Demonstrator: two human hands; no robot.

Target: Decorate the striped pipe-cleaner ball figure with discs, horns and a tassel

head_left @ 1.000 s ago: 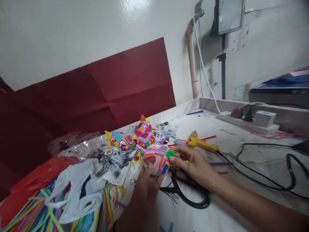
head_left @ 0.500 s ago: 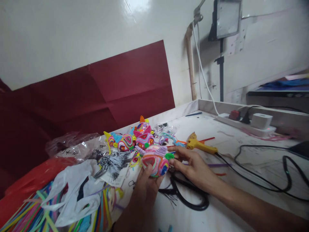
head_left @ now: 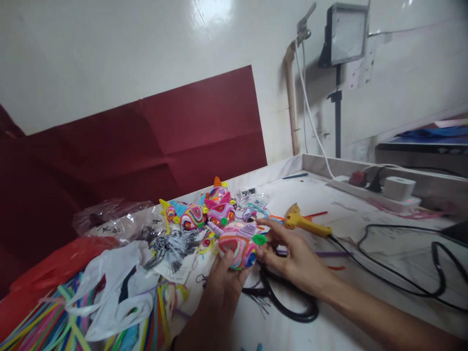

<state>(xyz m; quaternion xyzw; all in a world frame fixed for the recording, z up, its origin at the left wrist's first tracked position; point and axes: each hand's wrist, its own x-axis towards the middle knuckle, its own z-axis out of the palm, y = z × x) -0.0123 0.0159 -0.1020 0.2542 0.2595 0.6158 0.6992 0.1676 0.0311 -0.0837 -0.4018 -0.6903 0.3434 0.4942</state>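
Fingers of the left hand [head_left: 223,282] curl up around the underside of a round, pink-and-rainbow coiled pipe-cleaner figure [head_left: 237,243], gripping it just above the white tabletop [head_left: 365,243]. The right hand [head_left: 292,253] comes in from the right with its fingers spread loose, the fingertips [head_left: 263,225] at the figure's green disc; whether they pinch it or only touch it is hard to tell.

Behind the figure lies a cluster of similar multicoloured pipe-cleaner figures [head_left: 204,209], and just right of them a yellow glue gun [head_left: 305,223] with its black cable [head_left: 398,273] looping across the table. Black-handled scissors [head_left: 288,302] lie under the right wrist. To the left sit crumpled plastic bags [head_left: 113,282] over a pile of bright loose pipe cleaners [head_left: 47,326]. A white power strip [head_left: 376,191] lies along the far edge, below a dark red paper sheet [head_left: 164,141] on the wall.
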